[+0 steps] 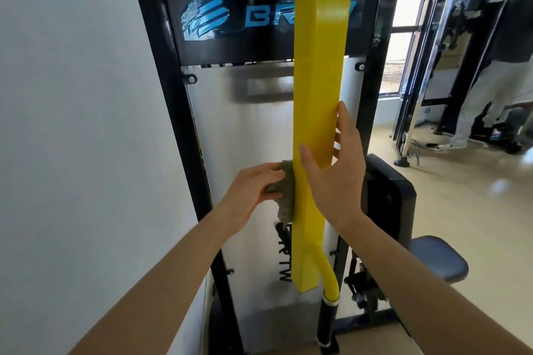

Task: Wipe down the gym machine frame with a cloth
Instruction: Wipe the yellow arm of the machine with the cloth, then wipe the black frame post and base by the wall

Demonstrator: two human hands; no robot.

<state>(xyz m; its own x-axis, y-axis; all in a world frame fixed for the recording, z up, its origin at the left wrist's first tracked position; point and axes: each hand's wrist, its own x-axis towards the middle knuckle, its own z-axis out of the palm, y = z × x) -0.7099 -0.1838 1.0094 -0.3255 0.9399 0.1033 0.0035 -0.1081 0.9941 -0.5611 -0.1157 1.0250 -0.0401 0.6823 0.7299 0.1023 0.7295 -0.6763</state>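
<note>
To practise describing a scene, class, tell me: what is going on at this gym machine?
A person is wiping a gym machine. Their left hand presses a crumpled green cloth against the left edge of the yellow bar, about midway down. Their right hand steadies the same bar, thumb across its front and fingers along its right side. Behind stand the white panel and black frame.
</note>
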